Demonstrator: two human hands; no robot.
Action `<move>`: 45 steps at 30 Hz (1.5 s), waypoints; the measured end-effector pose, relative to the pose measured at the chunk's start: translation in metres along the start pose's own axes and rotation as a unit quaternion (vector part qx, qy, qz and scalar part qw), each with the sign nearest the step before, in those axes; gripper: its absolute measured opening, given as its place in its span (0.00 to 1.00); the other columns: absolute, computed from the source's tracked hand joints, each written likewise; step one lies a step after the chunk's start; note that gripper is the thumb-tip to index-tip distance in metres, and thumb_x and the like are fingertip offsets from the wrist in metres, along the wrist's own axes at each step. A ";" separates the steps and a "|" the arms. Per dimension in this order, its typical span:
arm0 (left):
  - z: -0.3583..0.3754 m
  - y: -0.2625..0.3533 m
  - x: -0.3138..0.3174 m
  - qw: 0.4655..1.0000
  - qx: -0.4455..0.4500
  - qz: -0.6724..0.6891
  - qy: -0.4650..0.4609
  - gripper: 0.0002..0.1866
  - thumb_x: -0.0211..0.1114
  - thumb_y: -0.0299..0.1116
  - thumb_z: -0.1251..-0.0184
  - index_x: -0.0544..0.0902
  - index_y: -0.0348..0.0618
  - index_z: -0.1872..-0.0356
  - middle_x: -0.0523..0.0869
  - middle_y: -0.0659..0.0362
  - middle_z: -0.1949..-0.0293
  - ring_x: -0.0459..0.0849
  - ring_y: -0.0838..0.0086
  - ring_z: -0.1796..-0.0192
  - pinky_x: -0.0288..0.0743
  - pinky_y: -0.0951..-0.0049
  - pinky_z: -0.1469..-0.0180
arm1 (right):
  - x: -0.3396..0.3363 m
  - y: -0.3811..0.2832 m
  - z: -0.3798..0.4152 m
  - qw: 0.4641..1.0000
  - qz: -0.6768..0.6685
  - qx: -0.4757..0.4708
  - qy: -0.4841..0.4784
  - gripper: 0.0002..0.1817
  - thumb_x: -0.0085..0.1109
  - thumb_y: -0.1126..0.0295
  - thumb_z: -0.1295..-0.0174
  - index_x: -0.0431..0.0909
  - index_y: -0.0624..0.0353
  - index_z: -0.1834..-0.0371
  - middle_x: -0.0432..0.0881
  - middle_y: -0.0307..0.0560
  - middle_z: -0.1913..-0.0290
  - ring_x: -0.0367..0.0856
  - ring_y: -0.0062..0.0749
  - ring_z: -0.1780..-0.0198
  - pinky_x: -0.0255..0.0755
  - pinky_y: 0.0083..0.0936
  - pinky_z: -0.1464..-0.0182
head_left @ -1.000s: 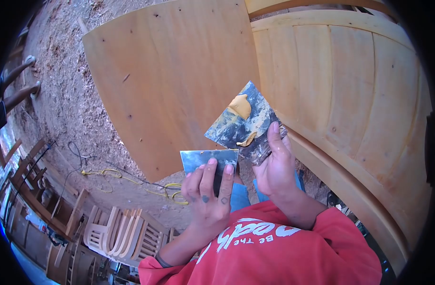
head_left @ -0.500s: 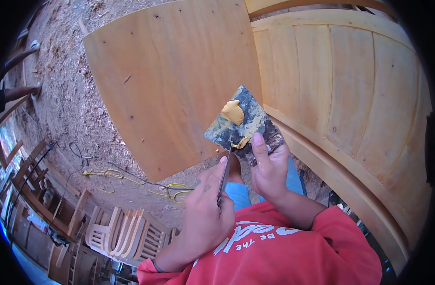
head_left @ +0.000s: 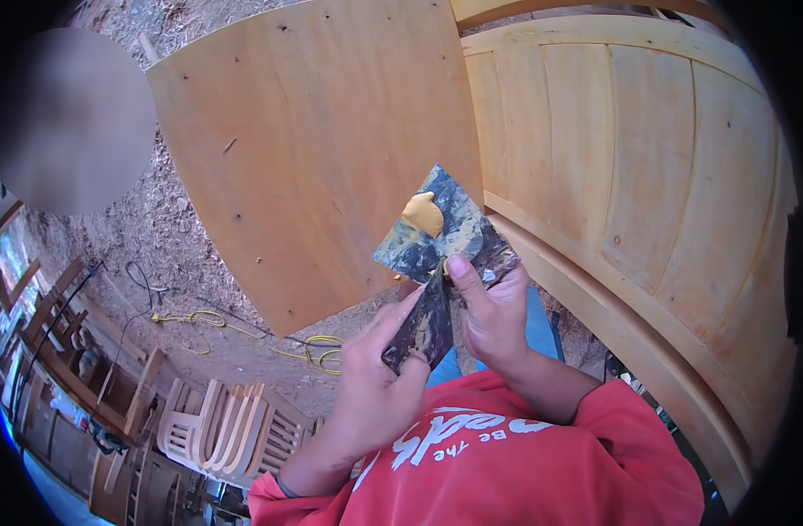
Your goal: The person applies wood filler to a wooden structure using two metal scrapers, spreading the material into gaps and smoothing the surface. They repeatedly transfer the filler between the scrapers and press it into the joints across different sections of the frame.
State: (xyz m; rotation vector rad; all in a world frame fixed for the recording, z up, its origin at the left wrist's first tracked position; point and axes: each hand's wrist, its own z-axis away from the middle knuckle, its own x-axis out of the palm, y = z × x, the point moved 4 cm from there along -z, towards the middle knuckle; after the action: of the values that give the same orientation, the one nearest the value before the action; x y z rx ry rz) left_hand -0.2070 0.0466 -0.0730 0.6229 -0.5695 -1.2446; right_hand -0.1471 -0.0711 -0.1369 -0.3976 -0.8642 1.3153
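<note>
A square, stained plate (head_left: pixel 449 219) is gripped along its lower right edge by my right hand (head_left: pixel 498 320), thumb on top. Yellow putty (head_left: pixel 423 215) sits in a mound near its upper left edge, with a smaller dab beside my thumb. My left hand (head_left: pixel 379 346) is closed around a dark, smeared putty knife (head_left: pixel 428 324), its broad face turned toward me. The knife's far end meets the plate beside my right thumb; the exact contact is partly hidden. Both tools are above the near edge of a wooden panel (head_left: pixel 331 149).
A slatted wooden door-like piece (head_left: pixel 647 158) stands at the right. Yellow cord (head_left: pixel 318 351) lies on the debris-strewn ground. Pale curved chair parts (head_left: pixel 226 430) are stacked at lower left, near other wooden frames (head_left: pixel 77 373). A blurred disc covers the upper left.
My left hand has rotated the putty knife from edge-on to broad face showing, its tip now closer to my right thumb. The plate has shifted slightly left and down.
</note>
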 end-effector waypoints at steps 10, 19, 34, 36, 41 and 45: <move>-0.005 -0.008 -0.025 0.974 -0.133 0.181 -0.024 0.27 0.51 0.13 0.49 0.73 0.28 0.43 0.81 0.58 0.54 0.78 0.80 0.52 0.71 0.79 0.48 | 0.000 -0.003 0.000 0.995 -0.053 0.078 -0.028 0.14 0.55 0.70 0.34 0.72 0.66 0.49 0.81 0.42 0.55 0.78 0.20 0.54 0.72 0.22 0.48; -0.009 0.059 -0.079 0.953 0.250 -0.154 0.073 0.22 0.56 0.10 0.50 0.83 0.38 0.53 0.84 0.48 0.56 0.83 0.66 0.54 0.73 0.74 0.50 | -0.021 -0.021 -0.008 0.987 0.044 0.115 -0.108 0.16 0.54 0.66 0.33 0.71 0.67 0.49 0.81 0.44 0.55 0.79 0.21 0.54 0.74 0.22 0.51; -0.053 0.069 -0.052 0.829 0.373 -0.390 -0.147 0.23 0.61 0.17 0.54 0.85 0.52 0.55 0.83 0.55 0.55 0.82 0.57 0.51 0.75 0.59 0.48 | -0.014 -0.037 -0.004 0.931 0.035 0.251 -0.261 0.19 0.51 0.65 0.32 0.68 0.65 0.43 0.78 0.39 0.55 0.75 0.16 0.57 0.70 0.18 0.54; -0.037 0.071 -0.050 0.816 0.374 -0.430 -0.099 0.26 0.61 0.17 0.56 0.84 0.52 0.53 0.82 0.56 0.55 0.81 0.57 0.52 0.76 0.62 0.53 | -0.013 -0.037 -0.006 0.943 0.038 0.233 -0.233 0.18 0.49 0.65 0.31 0.68 0.65 0.43 0.78 0.39 0.55 0.75 0.17 0.56 0.70 0.19 0.52; 0.005 0.071 -0.017 0.835 0.235 -0.496 -0.038 0.29 0.56 0.10 0.56 0.79 0.41 0.48 0.81 0.51 0.56 0.82 0.59 0.57 0.77 0.65 0.57 | -0.022 -0.020 -0.006 0.983 0.087 0.129 -0.101 0.16 0.45 0.63 0.28 0.73 0.65 0.50 0.79 0.38 0.59 0.74 0.16 0.57 0.70 0.20 0.52; 0.006 0.045 -0.005 0.878 0.161 -0.450 -0.038 0.31 0.55 0.12 0.56 0.77 0.41 0.45 0.81 0.51 0.56 0.81 0.58 0.57 0.76 0.64 0.58 | -0.011 -0.021 0.000 0.993 0.053 0.097 -0.049 0.15 0.45 0.63 0.28 0.74 0.65 0.54 0.78 0.36 0.63 0.71 0.13 0.63 0.69 0.19 0.58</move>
State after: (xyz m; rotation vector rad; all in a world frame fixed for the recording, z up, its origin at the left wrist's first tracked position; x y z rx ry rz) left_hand -0.1814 0.0593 -0.0373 1.2049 -0.5719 -2.0750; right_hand -0.1327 -0.0862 -0.1258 -0.2303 -0.7964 1.5128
